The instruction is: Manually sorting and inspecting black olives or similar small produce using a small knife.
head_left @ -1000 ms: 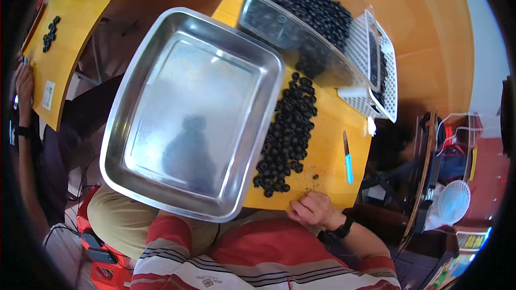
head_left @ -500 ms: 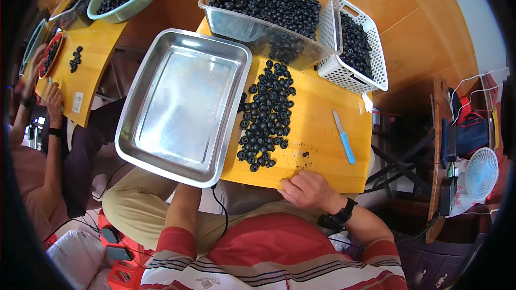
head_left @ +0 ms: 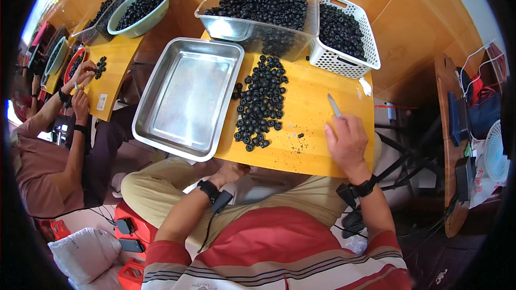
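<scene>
My right hand (head_left: 348,140) lies over the handle of a small knife (head_left: 334,105) on the right of the yellow table, its fingers closed round the handle. Only the grey blade shows, pointing away from me. My left hand (head_left: 231,173) is low at the table's front edge beside the tray corner; its fingers are partly hidden and blurred. A heap of small, black, round pieces (head_left: 260,102) with ringed dimples covers the middle of the table. Left of it stands a bare, shallow metal tray (head_left: 185,96), overhanging the table. Dark crumbs (head_left: 300,135) are scattered near the front edge.
At the back stand a clear plastic bin (head_left: 258,18) and a white perforated basket (head_left: 344,67), both full of black pieces. A co-worker (head_left: 48,166) sits at another table on the left, by a pale green bowl (head_left: 141,10). A small fan (head_left: 497,153) stands far right.
My right hand has moved from the table's front edge to the right, onto the knife's handle. My left hand has come out from beneath the tray. The view has shifted, showing more on the left.
</scene>
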{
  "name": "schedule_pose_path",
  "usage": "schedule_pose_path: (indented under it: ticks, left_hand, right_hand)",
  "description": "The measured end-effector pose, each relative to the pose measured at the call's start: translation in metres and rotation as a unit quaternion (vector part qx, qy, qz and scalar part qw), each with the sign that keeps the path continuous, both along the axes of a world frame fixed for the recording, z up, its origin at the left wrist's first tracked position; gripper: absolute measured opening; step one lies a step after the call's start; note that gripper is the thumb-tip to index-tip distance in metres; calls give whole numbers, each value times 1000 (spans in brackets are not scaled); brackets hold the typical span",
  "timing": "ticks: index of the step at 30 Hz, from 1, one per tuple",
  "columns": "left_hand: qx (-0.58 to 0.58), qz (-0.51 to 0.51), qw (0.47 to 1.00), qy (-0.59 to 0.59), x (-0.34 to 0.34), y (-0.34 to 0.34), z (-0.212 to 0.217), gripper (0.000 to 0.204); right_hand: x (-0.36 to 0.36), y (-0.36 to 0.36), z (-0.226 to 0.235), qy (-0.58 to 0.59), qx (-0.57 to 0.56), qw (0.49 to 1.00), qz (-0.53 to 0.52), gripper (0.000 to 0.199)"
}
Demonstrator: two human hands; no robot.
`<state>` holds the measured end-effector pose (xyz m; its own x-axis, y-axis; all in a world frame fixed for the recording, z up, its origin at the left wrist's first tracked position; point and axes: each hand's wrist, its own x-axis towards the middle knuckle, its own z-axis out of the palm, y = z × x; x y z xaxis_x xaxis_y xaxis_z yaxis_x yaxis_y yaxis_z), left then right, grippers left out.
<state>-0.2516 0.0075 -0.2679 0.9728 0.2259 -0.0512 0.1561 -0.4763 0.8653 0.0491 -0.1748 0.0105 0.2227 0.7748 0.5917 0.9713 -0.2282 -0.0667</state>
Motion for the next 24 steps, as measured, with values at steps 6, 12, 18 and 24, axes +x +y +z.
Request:
schedule_pose_path:
  ticks: [6, 12, 18, 24]
  left_hand:
    - [-272, 52, 958, 81, 17, -52, 148, 11]
    - [-376, 83, 922, 37, 25, -70, 218, 16]
    - [-485, 121, 861, -96, 40, -77, 258, 19]
    - [-500, 170, 839, -135, 53, -79, 262, 21]
  right_hand:
    - [24, -12, -18, 42, -32, 994, -99, 32]
    - [34, -13, -24, 191, -58, 974, -109, 31]
    - [39, -17, -21, 179, -76, 978, -69, 22]
    - [38, -18, -27, 84, -140, 982, -96, 13]
